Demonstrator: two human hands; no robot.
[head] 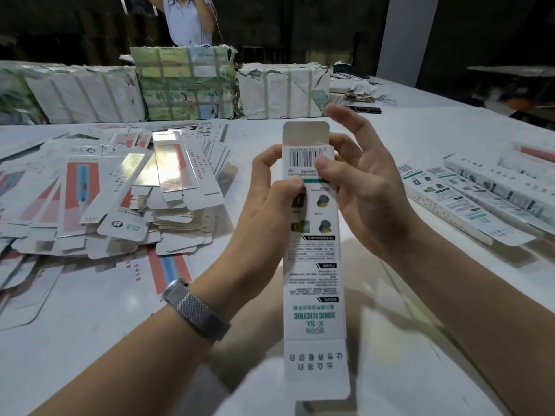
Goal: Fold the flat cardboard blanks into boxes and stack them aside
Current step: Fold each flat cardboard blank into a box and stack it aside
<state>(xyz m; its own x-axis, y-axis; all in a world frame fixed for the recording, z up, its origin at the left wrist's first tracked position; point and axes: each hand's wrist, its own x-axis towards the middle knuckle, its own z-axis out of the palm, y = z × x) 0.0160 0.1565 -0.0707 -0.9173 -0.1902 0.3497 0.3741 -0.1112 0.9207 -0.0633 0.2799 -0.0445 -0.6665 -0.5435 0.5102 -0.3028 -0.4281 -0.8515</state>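
Note:
I hold a long narrow white box [313, 283] upright in the middle of the view, its printed back with a barcode facing me. Its top flap stands open and its bottom flap hangs down. My left hand [270, 193] pinches the box's left edge just below the barcode. My right hand [357, 181] grips the right side, thumb pressed on the barcode panel and fingers behind the top end. A heap of flat blanks [120, 190] lies on the table to the left. Several folded boxes [468, 202] lie side by side at the right.
Wrapped paper bundles [186, 85] line the far edge of the white table [420, 139]. A person in a white shirt [186, 19] stands behind them. A flat sheet [168, 271] with a red and blue stripe lies under my left forearm.

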